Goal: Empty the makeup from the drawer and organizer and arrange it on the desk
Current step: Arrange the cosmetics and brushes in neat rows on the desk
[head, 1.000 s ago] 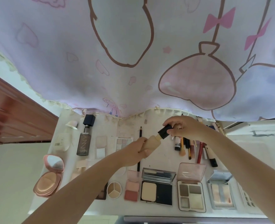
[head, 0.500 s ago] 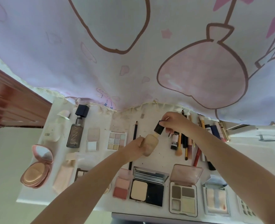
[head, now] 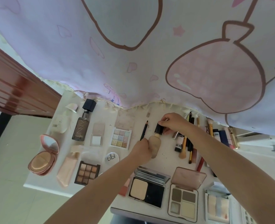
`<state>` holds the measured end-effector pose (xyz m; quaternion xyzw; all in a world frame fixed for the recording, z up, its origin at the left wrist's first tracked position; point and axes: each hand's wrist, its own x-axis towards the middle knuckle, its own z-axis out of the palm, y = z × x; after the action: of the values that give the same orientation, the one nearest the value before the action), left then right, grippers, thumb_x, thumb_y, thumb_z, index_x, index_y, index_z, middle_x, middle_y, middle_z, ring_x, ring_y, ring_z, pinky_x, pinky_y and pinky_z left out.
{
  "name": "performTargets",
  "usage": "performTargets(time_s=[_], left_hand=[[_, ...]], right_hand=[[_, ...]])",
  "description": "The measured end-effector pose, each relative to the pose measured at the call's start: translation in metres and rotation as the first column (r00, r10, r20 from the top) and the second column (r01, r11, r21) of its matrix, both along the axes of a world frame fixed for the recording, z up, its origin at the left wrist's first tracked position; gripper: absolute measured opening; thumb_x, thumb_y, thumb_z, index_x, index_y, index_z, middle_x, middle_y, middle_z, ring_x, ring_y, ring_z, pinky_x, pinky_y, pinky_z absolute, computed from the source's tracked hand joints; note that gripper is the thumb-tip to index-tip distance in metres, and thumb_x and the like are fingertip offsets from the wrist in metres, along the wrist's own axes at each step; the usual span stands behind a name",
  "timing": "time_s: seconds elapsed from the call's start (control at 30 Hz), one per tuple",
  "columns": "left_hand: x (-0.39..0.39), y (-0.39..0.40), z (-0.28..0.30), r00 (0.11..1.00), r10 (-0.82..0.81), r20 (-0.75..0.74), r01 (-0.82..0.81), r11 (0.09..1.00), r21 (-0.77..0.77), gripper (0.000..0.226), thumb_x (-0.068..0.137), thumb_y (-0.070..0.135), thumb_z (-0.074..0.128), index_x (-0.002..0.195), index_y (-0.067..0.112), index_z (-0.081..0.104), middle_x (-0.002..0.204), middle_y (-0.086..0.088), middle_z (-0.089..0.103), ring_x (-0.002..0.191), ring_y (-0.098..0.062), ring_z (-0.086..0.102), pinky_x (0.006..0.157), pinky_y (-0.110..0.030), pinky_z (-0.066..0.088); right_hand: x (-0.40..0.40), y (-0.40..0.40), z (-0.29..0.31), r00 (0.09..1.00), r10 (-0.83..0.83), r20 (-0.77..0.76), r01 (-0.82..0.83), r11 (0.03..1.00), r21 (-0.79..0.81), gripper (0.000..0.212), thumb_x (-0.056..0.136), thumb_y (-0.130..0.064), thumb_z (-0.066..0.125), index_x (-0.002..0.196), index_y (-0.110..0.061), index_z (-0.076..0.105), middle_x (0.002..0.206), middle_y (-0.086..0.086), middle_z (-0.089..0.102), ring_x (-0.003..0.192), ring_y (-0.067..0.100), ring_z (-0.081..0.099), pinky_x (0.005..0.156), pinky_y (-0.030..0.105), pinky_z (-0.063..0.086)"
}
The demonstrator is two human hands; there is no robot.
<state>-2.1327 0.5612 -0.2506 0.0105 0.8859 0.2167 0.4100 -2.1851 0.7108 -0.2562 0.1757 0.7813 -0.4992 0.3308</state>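
Gripping rounded beige bottle (head: 154,145), left hand (head: 141,151); right hand (head: 174,122) fingers pinch its blk cap (head: 158,130).

- My left hand (head: 142,148) grips the beige body of a foundation bottle (head: 155,145) low over the desk (head: 165,156).
- My right hand (head: 174,122) pinches its black cap (head: 158,128).
- A black pencil (head: 144,130) lies just left of the bottle; brushes (head: 184,143) lie to the right.
- An open powder compact (head: 147,188) sits near the front edge.
- A pink printed curtain (head: 133,46) hangs over the desk's far side.
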Motion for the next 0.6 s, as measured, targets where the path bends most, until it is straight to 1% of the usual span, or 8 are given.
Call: performTargets(time_s=[0.1,0.23,0.37,0.5,0.6], left_hand=[[0.0016,0.0004,0.0015,1.000,0.007,-0.019,-0.007,1.000,-0.004,0.030,0.096,0.015,0.033,0.117,-0.003,0.045,0.120,-0.019,0.054,0.109,-0.031,0.055,0.079,-0.031,0.044],[0.0032,-0.0011,0.0016,0.998,0.015,-0.062,-0.017,0.999,-0.042,0.028,0.095,0.013,0.035,0.116,-0.001,0.047,0.118,-0.017,0.056,0.108,-0.029,0.056,0.085,-0.032,0.047],[0.0045,-0.0048,0.0011,0.996,-0.004,-0.086,-0.003,0.997,-0.076,0.030,0.097,0.018,0.033,0.115,0.001,0.049,0.117,-0.016,0.058,0.106,-0.029,0.057,0.086,-0.033,0.046],[0.0034,-0.0061,0.0029,0.992,-0.032,-0.120,0.022,0.996,-0.082,0.031,0.098,0.021,0.032,0.114,0.001,0.049,0.117,-0.016,0.057,0.107,-0.029,0.057,0.085,-0.032,0.045],[0.0028,-0.0069,0.0039,0.991,-0.041,-0.130,0.030,0.996,-0.088,0.028,0.097,0.017,0.034,0.114,0.000,0.048,0.116,-0.016,0.057,0.106,-0.028,0.057,0.078,-0.028,0.043]], right_hand=[[0.0006,-0.0006,-0.0030,1.000,-0.005,0.006,0.005,1.000,0.003,0.011,0.090,-0.015,0.054,0.092,-0.005,0.053,0.075,0.003,0.057,0.059,0.014,0.060,0.049,0.016,0.052],[0.0009,-0.0021,-0.0049,1.000,-0.008,-0.011,0.008,1.000,0.028,0.011,0.091,-0.017,0.054,0.093,-0.006,0.053,0.072,0.003,0.057,0.057,0.011,0.058,0.047,0.014,0.051],[0.0016,-0.0035,-0.0059,1.000,-0.009,0.003,0.009,0.999,0.036,0.019,0.092,-0.018,0.052,0.101,-0.001,0.055,0.070,0.005,0.057,0.058,0.012,0.058,0.050,0.017,0.051],[0.0005,-0.0062,-0.0056,1.000,0.025,-0.019,-0.023,0.996,0.082,0.023,0.093,-0.018,0.049,0.105,0.000,0.055,0.070,0.004,0.056,0.059,0.011,0.056,0.057,0.020,0.050],[-0.0012,-0.0084,-0.0029,0.998,0.056,-0.030,-0.053,0.993,0.102,0.025,0.094,-0.017,0.047,0.107,0.002,0.056,0.070,0.003,0.055,0.059,0.012,0.055,0.059,0.020,0.049]])
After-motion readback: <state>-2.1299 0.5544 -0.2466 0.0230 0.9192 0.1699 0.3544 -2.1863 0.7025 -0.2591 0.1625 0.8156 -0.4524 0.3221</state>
